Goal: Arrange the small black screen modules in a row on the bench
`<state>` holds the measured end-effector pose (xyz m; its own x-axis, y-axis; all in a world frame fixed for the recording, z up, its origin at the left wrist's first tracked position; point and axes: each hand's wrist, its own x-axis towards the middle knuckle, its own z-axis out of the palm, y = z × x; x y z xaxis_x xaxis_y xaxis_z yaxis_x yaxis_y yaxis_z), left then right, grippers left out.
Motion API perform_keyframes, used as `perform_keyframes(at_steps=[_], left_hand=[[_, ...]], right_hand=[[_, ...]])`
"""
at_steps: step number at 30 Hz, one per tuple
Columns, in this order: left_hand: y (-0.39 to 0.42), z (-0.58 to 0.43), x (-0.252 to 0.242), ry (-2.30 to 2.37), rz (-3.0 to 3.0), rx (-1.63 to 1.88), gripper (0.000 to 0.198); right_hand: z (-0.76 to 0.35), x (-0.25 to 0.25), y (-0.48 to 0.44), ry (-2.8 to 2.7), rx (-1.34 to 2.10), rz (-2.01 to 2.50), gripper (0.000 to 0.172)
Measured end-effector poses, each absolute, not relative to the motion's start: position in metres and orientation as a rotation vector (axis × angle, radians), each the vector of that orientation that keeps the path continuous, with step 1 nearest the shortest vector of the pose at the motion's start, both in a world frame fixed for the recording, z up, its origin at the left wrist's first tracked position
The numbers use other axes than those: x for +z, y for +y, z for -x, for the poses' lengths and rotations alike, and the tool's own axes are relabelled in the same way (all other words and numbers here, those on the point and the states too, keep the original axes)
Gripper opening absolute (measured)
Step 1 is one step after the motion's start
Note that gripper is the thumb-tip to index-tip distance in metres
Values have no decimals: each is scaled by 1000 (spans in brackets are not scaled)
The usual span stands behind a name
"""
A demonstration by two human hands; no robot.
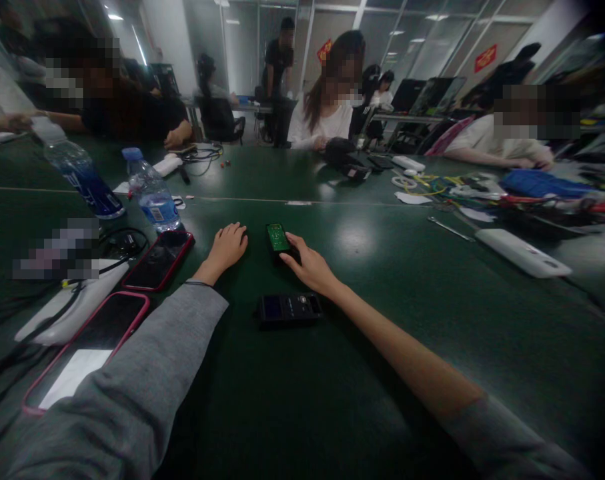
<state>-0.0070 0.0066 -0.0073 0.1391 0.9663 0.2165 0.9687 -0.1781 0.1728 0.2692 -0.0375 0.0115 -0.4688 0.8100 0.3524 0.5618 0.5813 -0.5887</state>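
Note:
My right hand (309, 263) grips a small black handheld device with a lit green screen (278, 238), thumb on the near side and fingers round its right edge. To its left, my left hand (227, 245) lies palm down on the green table, fingers stretched forward and slightly bent, with nothing in it. Nearer to me than both hands, a second black handheld device (289, 309) with a dark screen and buttons lies on its back, touched by neither hand. A phone with a red edge (159, 260) lies left of my left hand.
Two plastic bottles (155, 193) stand at the left. A pink-cased phone (89, 350) lies partly behind my left sleeve. At the right are a white power strip (522, 252), a wrench (449, 229) and a tangle of cables (452, 187). Several people sit across the table.

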Motion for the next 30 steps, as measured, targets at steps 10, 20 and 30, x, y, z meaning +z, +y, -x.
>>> perform_keyframes(at_steps=[10,20,30], left_hand=[[9,8,-12,-1982,2356,-509,49],[7,7,-11,-2000,2353,-552,48],[10,10,-13,-1969,2366,-495,51]], right_hand=[[-268,20,-42,-2304,352,977,47],[-269,18,-43,-2280,136,896,21],[-266,18,-40,-2179,223,894,33]])
